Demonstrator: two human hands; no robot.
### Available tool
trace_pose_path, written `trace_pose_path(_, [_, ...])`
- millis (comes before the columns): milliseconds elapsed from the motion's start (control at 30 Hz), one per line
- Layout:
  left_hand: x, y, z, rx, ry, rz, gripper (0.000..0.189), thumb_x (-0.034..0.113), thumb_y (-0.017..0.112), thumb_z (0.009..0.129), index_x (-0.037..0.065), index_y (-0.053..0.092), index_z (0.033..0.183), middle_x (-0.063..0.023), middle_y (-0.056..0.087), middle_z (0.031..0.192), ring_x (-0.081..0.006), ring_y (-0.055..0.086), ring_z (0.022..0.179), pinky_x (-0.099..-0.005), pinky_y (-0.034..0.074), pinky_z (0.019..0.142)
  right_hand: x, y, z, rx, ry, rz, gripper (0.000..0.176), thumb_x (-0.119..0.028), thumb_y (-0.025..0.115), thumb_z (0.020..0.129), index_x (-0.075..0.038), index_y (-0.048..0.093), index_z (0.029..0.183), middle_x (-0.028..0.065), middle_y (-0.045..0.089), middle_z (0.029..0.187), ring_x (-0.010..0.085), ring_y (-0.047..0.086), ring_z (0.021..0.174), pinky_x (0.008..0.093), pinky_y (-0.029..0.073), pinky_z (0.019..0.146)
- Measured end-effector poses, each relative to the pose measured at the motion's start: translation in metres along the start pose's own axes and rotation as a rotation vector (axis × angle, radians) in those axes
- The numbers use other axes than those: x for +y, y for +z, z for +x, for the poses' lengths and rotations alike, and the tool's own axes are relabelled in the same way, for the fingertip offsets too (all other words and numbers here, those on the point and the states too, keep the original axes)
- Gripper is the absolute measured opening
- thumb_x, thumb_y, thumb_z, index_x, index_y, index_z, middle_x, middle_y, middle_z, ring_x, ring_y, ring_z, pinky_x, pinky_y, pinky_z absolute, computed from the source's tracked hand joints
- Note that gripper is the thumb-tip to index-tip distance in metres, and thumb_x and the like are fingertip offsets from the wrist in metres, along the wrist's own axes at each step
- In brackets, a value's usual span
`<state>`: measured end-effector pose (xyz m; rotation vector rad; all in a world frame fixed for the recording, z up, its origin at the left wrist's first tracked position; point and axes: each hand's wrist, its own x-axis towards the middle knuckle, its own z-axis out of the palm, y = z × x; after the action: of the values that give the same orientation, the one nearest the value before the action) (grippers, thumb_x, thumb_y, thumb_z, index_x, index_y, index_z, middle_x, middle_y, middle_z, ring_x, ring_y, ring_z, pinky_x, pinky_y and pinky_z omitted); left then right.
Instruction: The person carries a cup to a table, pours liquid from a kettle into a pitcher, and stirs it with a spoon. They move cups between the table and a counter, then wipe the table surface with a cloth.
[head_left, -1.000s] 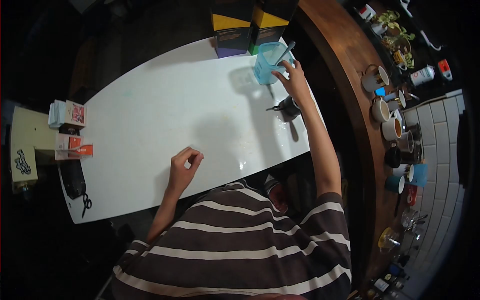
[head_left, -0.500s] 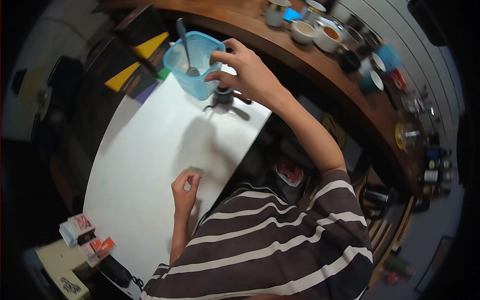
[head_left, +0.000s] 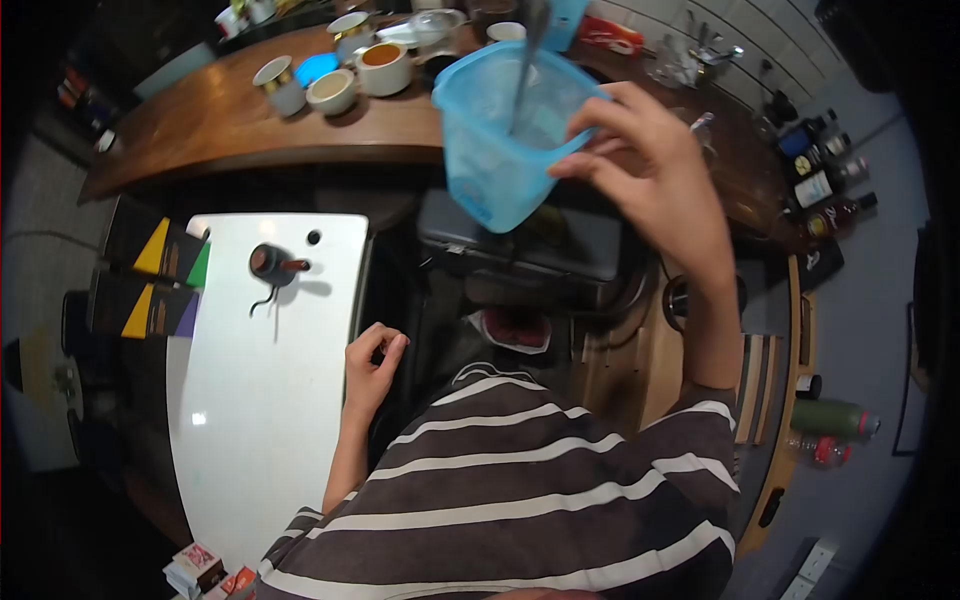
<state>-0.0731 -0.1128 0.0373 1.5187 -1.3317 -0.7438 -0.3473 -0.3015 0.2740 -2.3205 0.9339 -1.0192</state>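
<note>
Dim room, strong fisheye bending at black corners; white table [head_left: 260, 400] glares, lifted blue container [head_left: 500, 140] slightly blurred

Blue translucent container [head_left: 505, 140]; white table [head_left: 260, 400]; brown-and-white striped shirt [head_left: 520, 500]; brown wooden counter [head_left: 250, 135].

A small dark pot [head_left: 268, 262] stands near the white desk's [head_left: 250, 400] far edge; mugs [head_left: 385, 68] crowd the wooden counter [head_left: 180, 130].
</note>
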Motion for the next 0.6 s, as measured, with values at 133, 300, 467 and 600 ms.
trace_pose_path(133, [0.018,0.059,0.032,-0.120,0.119,-0.009,0.013,0.007,0.067,0.092,-0.002,0.066,0.083,-0.0058,0.060,0.072,-0.0136,0.053,0.064,-0.0283,0.042,0.061,0.047,-0.100,-0.014,0.156,0.048,-0.004,0.025,-0.018,0.077,0.086,-0.004,0.069,0.105,0.0056,0.067,0.090,0.0126,0.066,0.077,0.0262,0.052,0.069])
trace_pose_path(300, [0.036,0.116,0.052,-0.172,0.208,-0.037,0.012,0.005,0.065,0.093,-0.003,0.065,0.084,-0.0081,0.063,0.075,-0.0158,0.057,0.065,-0.0280,0.043,0.060,0.116,-0.229,-0.026,0.131,0.219,-0.333,0.035,-0.014,0.060,0.096,-0.001,0.062,0.129,0.0100,0.071,0.105,0.0125,0.067,0.097,0.0258,0.052,0.082])
trace_pose_path(467, [0.048,0.144,0.052,-0.177,0.133,-0.055,0.017,0.007,0.062,0.097,-0.004,0.065,0.084,-0.0090,0.062,0.074,-0.0158,0.059,0.066,-0.0285,0.044,0.061,0.214,-0.317,-0.023,0.207,0.263,-0.478,0.044,-0.026,0.067,0.096,-0.001,0.061,0.132,0.0093,0.070,0.102,0.0124,0.067,0.096,0.0255,0.052,0.080])
trace_pose_path(600, [0.051,0.145,0.051,-0.143,0.098,-0.022,0.019,0.009,0.060,0.098,-0.004,0.066,0.085,-0.0086,0.061,0.073,-0.0152,0.059,0.065,-0.0288,0.044,0.061,0.272,-0.322,-0.014,0.296,0.395,-0.538,0.065,-0.053,0.077,0.084,-0.004,0.067,0.126,0.0066,0.067,0.083,0.0118,0.065,0.078,0.0271,0.051,0.071])
